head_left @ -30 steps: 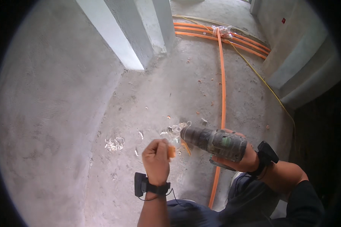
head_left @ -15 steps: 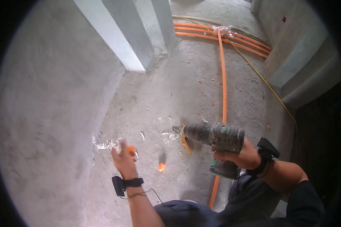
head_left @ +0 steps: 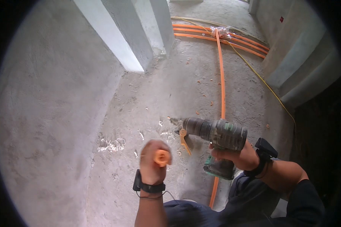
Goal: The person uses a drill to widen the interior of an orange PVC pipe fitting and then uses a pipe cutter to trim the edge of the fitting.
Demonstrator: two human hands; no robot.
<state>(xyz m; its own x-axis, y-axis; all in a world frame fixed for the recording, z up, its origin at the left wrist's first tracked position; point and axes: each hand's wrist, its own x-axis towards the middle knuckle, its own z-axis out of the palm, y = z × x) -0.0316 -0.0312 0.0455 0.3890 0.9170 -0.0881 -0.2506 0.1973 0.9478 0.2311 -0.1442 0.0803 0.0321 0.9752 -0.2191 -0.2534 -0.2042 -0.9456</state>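
My left hand (head_left: 151, 162) is closed around a short orange pipe fitting (head_left: 161, 158), its round open end turned up. My right hand (head_left: 236, 155) grips the handle of a dusty dark cordless drill (head_left: 216, 133). The drill points left, with a stepped-looking bit (head_left: 174, 121) at its chuck. Below the chuck, an orange-handled tool (head_left: 184, 143) lies on the floor; its kind is unclear. White curly shavings (head_left: 111, 145) lie left of my left hand, near the wall.
A long orange pipe (head_left: 221, 79) runs along the floor, passing beneath the drill. Several orange pipes (head_left: 189, 30) cross at the far end near crumpled clear plastic (head_left: 220, 32). A yellow cable (head_left: 263, 77) trails right. Concrete walls (head_left: 45, 94) and pillars (head_left: 134, 34) flank the floor.
My left hand has moved right, away from the wall-side shavings, carrying the orange fitting. An orange piece seen on the floor earlier no longer shows. The drill has hardly shifted.
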